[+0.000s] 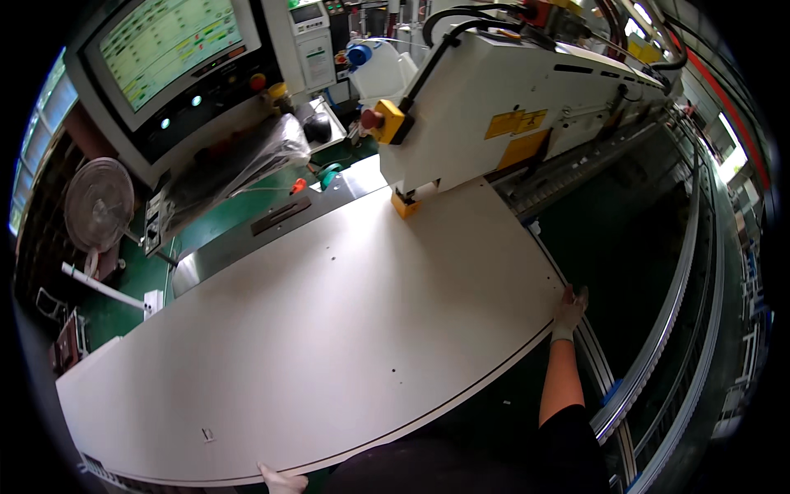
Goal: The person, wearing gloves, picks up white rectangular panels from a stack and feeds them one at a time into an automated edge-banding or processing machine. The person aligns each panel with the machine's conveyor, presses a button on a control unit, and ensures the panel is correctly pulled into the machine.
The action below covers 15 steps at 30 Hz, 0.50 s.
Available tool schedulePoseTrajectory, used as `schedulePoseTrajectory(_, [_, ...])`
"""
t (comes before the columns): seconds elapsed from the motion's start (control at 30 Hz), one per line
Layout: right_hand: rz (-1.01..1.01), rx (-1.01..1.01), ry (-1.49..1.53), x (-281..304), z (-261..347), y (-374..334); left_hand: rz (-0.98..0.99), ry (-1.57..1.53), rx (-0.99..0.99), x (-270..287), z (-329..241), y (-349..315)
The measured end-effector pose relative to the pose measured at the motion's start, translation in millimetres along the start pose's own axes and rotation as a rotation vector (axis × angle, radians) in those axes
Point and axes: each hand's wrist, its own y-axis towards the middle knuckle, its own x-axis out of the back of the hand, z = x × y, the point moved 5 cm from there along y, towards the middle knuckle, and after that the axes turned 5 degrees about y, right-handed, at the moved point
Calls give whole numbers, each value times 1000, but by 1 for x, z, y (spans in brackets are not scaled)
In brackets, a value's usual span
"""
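A large white panel (313, 329) with a dark line along its near edge lies flat across the view. A few small dark holes show in its face. My left hand (281, 479) is at the near edge, thumb on top and the other fingers hidden below. At the right end, my right hand (569, 311), in what looks like a thin pale glove, grips the panel's edge near the corner. The far side of the panel reaches under the head of a white machine (469, 107), beside a small yellow block (405, 204).
A red stop button on a yellow box (385, 122) juts from the machine. Back left stand a control screen (169, 45) and a round fan (99, 204). Metal rails (658, 346) run along the right. A steel table (239, 239) borders the panel's far side.
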Motion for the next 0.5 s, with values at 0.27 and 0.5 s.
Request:
schedulePoseTrajectory(0.27, [627, -951, 1425, 40, 131, -231, 144, -147, -11, 15, 28, -10])
schedulePoseTrajectory(0.5, [822, -1346, 1602, 35, 196, -296, -218, -187, -393, 96, -100, 32])
